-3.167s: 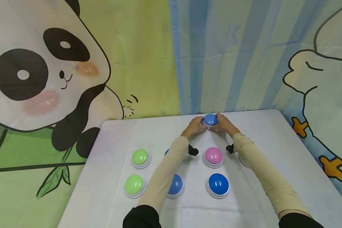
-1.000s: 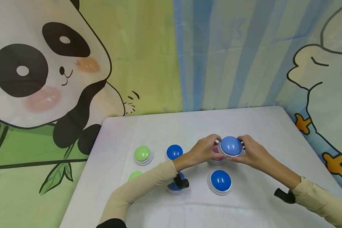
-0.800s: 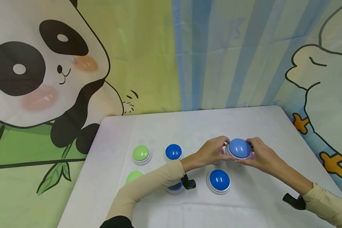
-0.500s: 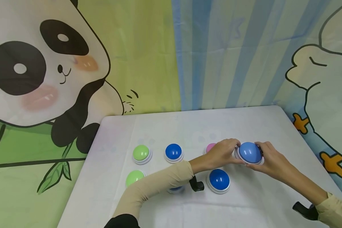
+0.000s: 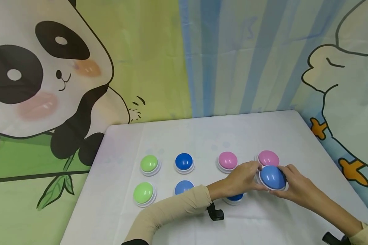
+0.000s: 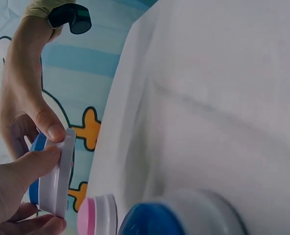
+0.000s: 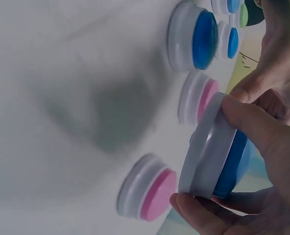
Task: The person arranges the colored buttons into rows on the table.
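Note:
A blue dome push button (image 5: 273, 177) on a white round base is held between both hands. My left hand (image 5: 242, 177) grips its left side and my right hand (image 5: 300, 186) its right side. In the right wrist view, the button's white base (image 7: 208, 152) is off the white table, a shadow lying on the cloth below. Just behind it stands a pink push button (image 5: 268, 158), its lower part covered. Close to the left hand is another pink push button (image 5: 228, 160). A dark blue push button (image 5: 234, 198) sits partly hidden under the left wrist.
Farther left on the white table (image 5: 202, 136) are a dark blue push button (image 5: 184, 161), a lighter blue push button (image 5: 184, 186) partly behind the left sleeve, and two green push buttons, one rear (image 5: 149, 163) and one front (image 5: 143, 192). A printed cloth backdrop borders the table.
Both hands have brought the blue push button from the table's far edge nearer and to the right, past the pink one. The right pink button, hidden earlier, now shows behind it.

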Demonstrator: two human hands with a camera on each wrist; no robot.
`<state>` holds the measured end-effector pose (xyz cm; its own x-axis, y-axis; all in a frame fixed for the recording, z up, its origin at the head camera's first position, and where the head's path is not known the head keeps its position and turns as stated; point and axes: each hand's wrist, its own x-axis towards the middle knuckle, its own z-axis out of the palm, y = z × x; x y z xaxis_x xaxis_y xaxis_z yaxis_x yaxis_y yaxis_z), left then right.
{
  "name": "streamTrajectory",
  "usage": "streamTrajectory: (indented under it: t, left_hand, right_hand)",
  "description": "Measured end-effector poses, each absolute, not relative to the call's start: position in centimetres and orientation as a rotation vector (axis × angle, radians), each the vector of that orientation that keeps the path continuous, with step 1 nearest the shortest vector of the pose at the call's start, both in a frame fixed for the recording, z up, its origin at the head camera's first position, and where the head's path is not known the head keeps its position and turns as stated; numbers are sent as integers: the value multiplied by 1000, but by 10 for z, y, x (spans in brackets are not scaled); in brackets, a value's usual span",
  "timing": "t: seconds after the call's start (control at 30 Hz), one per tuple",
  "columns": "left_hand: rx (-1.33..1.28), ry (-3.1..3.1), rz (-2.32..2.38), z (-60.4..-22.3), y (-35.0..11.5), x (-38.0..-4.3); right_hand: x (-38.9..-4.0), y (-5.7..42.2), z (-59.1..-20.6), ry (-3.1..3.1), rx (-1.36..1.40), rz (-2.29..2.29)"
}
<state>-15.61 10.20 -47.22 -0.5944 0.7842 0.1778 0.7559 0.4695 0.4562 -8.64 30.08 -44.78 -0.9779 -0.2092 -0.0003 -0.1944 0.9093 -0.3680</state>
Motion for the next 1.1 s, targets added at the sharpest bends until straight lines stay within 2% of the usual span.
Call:
streamTrajectory:
  t: [0.43, 1.1]
  left_hand:
    - [1327, 2695, 566, -490, 117, -132]
    - [1247, 2800, 345, -513, 141, -115]
  right_hand:
    - [-66, 305, -471, 2954, -225, -547]
    - [-61, 318, -503, 2997, -270, -433]
